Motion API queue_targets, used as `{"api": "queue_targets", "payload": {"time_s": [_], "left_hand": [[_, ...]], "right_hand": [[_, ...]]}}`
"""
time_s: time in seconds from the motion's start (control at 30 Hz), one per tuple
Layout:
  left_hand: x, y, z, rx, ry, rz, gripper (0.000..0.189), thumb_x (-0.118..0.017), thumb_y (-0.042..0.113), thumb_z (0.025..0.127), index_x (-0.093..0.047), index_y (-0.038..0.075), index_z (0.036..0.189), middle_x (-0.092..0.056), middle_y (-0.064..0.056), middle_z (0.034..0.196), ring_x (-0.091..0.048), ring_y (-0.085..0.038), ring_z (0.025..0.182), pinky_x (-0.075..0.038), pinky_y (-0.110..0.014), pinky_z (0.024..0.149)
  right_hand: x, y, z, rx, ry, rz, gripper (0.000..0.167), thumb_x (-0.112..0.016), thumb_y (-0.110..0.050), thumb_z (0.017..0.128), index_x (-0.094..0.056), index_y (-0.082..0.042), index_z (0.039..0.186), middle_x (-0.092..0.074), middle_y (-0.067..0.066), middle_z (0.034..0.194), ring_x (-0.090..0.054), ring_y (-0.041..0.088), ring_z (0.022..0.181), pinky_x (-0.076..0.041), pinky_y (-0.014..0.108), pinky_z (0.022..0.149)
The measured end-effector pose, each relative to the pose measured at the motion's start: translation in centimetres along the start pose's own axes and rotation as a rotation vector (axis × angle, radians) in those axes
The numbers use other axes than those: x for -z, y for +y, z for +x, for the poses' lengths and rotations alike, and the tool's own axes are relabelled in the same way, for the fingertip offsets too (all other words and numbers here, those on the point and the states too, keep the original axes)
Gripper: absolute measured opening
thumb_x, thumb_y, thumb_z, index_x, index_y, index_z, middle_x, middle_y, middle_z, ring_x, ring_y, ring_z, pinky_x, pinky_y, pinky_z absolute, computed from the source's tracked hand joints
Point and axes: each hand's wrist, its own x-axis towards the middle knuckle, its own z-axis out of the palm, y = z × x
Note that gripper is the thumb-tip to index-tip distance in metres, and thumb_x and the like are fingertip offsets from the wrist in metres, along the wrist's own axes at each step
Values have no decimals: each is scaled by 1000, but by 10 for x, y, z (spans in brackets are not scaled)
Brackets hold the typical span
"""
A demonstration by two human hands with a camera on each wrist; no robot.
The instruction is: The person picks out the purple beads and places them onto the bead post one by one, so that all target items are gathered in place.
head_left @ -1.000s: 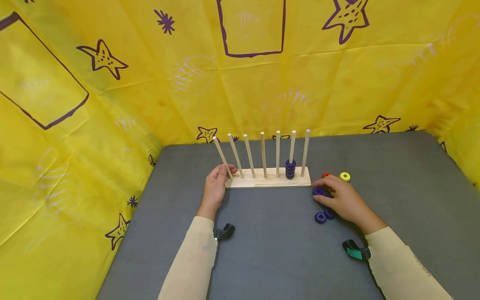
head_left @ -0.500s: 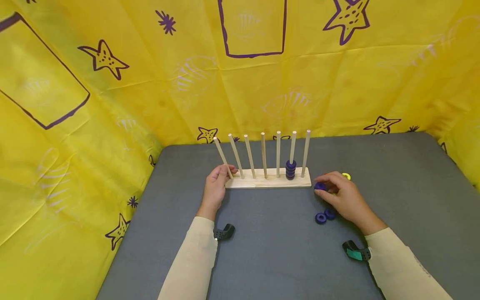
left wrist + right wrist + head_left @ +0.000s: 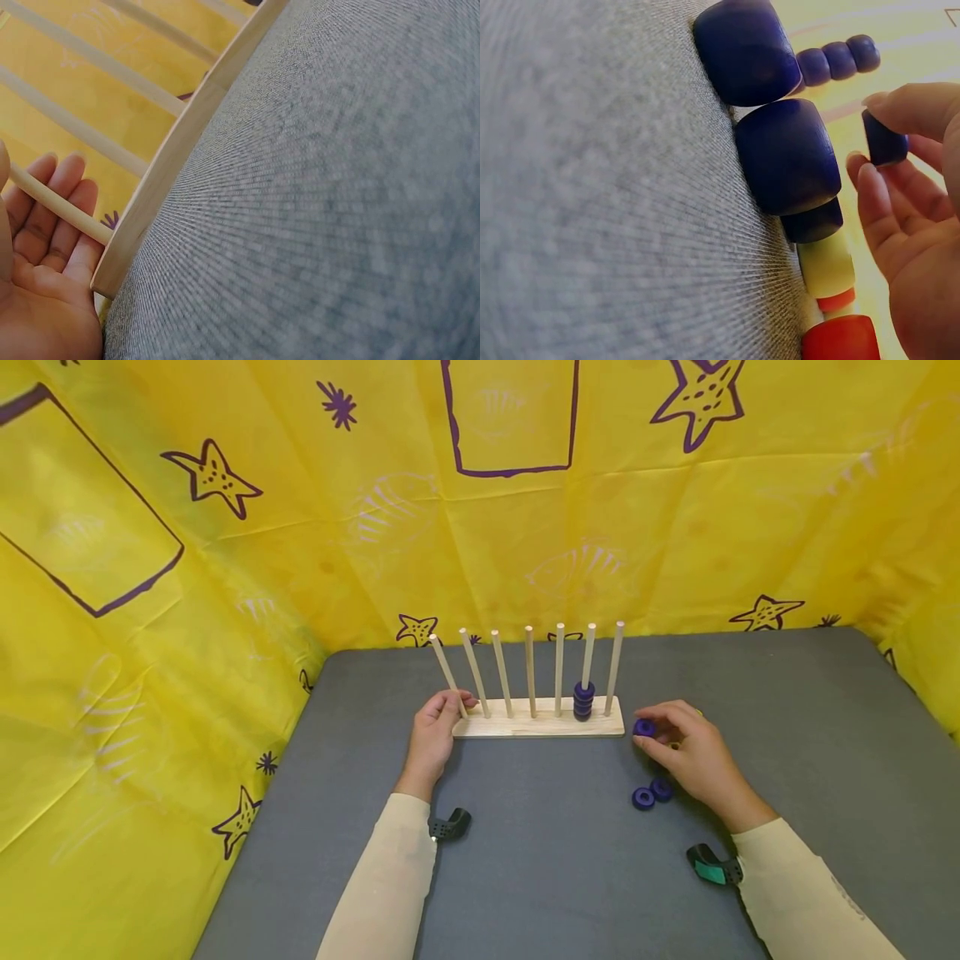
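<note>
A wooden peg stand with a row of upright pegs stands on the grey table. My left hand holds its left end, with the leftmost peg between thumb and fingers in the left wrist view. Three or more dark purple rings are stacked on the second peg from the right. Off the stand's right end, my right hand pinches one purple ring between thumb and fingertips, raised above the table. Two loose purple rings lie nearer to me, below that hand.
In the right wrist view a yellow ring, a red ring and another purple ring lie on the table; my right hand mostly hides them in the head view. A yellow patterned cloth hangs behind the table.
My right hand has lifted the purple ring and moved slightly away from me and to the right, covering the red and yellow rings. The left hand has stayed at the stand.
</note>
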Motion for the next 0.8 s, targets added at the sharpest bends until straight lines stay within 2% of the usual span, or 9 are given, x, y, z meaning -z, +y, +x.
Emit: {"api": "queue_targets", "payload": {"time_s": [0.4,0.63,0.8], "left_hand": [[1,-2,0,-5,-6,6,35,-62,32,114,-74,-1,119,-77,-16,113,-68,-28,119,-47,-44,110],[2,-2,-1,-3,-5,30,34,-63,34,113,-75,2,119,-77,-13,113,-68,-28,119,-46,-48,111],[2,0,-1,8,-3,27,36,-65,36,112,-75,2,119,-77,-14,114,-67,-27,119,-46,-48,111]], "right_hand": [[0,-6,0,-31,23,46,35,-85,12,89,-73,8,121,-66,16,112,-63,9,87,-50,8,78],[5,-13,4,16,50,12,34,-87,11,87,-75,6,119,-67,13,109,-62,22,88,-50,9,79],[10,-19,7,26,51,-1,35,-87,9,88,-75,3,121,-67,11,109,-60,18,87,-49,8,77]]}}
